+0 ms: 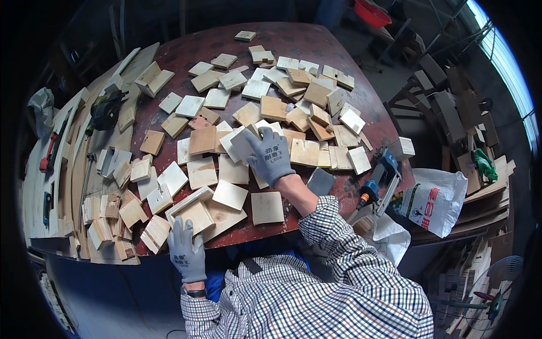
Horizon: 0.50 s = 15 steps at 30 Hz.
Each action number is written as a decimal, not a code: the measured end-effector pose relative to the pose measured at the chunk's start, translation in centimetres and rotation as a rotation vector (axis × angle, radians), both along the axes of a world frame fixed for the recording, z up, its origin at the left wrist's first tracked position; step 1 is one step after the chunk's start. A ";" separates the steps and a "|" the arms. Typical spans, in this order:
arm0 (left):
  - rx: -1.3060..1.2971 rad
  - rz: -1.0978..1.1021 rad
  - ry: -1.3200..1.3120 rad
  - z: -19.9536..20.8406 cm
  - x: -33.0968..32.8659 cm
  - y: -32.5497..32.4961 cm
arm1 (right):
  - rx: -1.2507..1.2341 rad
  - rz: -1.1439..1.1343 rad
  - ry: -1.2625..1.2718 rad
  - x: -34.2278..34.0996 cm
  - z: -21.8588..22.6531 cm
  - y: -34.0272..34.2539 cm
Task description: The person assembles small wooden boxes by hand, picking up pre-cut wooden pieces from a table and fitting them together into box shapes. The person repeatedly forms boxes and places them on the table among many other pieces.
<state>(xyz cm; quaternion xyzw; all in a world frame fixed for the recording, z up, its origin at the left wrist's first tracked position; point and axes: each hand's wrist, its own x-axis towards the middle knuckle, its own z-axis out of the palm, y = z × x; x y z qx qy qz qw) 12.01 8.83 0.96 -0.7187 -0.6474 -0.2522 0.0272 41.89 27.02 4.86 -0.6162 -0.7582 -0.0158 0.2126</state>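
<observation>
My right hand [270, 155], in a grey work glove, reaches over the middle of the pile. Its thumb and fingers are closed on the edge of a small, greyish, square wooden board [241, 145], tilted among the other pieces. At the table's near edge, my left hand [187, 254], gloved the same way, has its fingers stretched out and apart. Their tips are against or just beside an L-shaped wooden piece [196, 219]; the exact contact is hard to see. A pale square block [267, 208] lies flat below my right wrist, and a dark grey square plate [320, 182] is beside the right forearm.
Many loose wooden blocks cover the dark red table [316, 42]. At its right edge are a blue power tool [370, 191] and a white woven sack [435, 200]. Long boards [84, 141] on the left carry a dark power tool [107, 110] and a red-handled tool [48, 153].
</observation>
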 end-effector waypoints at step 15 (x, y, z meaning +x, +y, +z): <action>-0.016 0.013 -0.029 0.1 0.0 -0.4 | -0.097 -0.095 1.397 1.2 1.8 -5.3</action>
